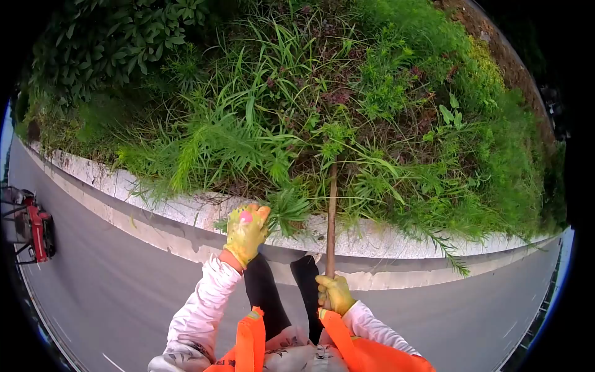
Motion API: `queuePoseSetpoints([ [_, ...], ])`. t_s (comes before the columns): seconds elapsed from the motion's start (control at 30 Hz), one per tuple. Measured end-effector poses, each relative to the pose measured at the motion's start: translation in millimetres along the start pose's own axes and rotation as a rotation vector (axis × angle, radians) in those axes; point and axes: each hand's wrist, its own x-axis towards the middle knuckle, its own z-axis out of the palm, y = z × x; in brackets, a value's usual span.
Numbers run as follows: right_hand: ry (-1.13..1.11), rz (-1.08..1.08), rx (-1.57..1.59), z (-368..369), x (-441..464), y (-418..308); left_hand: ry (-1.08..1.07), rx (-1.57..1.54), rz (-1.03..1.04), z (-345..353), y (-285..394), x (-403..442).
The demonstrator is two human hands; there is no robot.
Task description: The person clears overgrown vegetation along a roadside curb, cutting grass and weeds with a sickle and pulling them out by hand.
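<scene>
My left hand (246, 232), in a yellow-green stained glove, is closed above the pale stone curb (180, 209). Green leaves of a feathery weed (288, 209) show just beside and behind its fingers; what the fingers hold is hidden. Lower and to the right, my right hand (335, 294), also gloved in yellow, is wrapped round a wooden handle (332, 217). The handle runs up over the curb into the plants, where its far end is hidden by leaves.
Dense grass and weeds (248, 105) fill the bed beyond the curb, with a leafy bush (118, 43) at upper left. A grey road (124, 279) runs behind my legs. A red vehicle (38, 229) stands at far left. Bare soil (502, 49) shows at upper right.
</scene>
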Motion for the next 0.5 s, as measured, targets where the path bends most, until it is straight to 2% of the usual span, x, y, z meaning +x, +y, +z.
queuePoseSetpoints([
  [0.03, -0.040, -0.031, 0.062, 17, 29, 9, 0.094, 0.076, 0.139, -21, -1, 20],
  [0.07, -0.095, -0.049, -0.009, 35, 46, 11, 0.339, 0.219, 0.310, -23, -14, 43],
  [0.1, -0.149, -0.068, -0.081, 49, 56, 11, 0.401, 0.207, 0.232, -38, -9, 57],
  [0.13, -0.150, -0.077, -0.237, 57, 57, 14, 0.338, 0.316, 0.208, -38, -23, 76],
  [0.17, -0.149, -0.083, -0.391, 62, 56, 16, 0.376, 0.263, 0.162, -43, -34, 89],
  [0.2, -0.131, -0.070, -0.366, 58, 57, 21, 0.387, 0.424, 0.138, -42, -53, 103],
  [0.27, -0.093, -0.054, -0.353, 39, 68, 25, 0.031, 0.715, -0.024, -47, -92, 120],
  [0.3, -0.060, -0.032, -0.345, 32, 70, 23, -0.200, 0.612, -0.205, -55, -99, 120],
  [0.4, -0.024, -0.008, -0.340, 32, 84, -3, -0.202, 0.234, -0.428, -25, -138, 91],
  [0.43, -0.019, 0.004, -0.319, 37, 93, -15, -0.186, 0.148, -0.476, -13, -141, 74],
  [0.5, -0.016, 0.033, -0.397, 38, 133, -23, -0.092, 0.019, -0.360, 65, -196, 37],
])
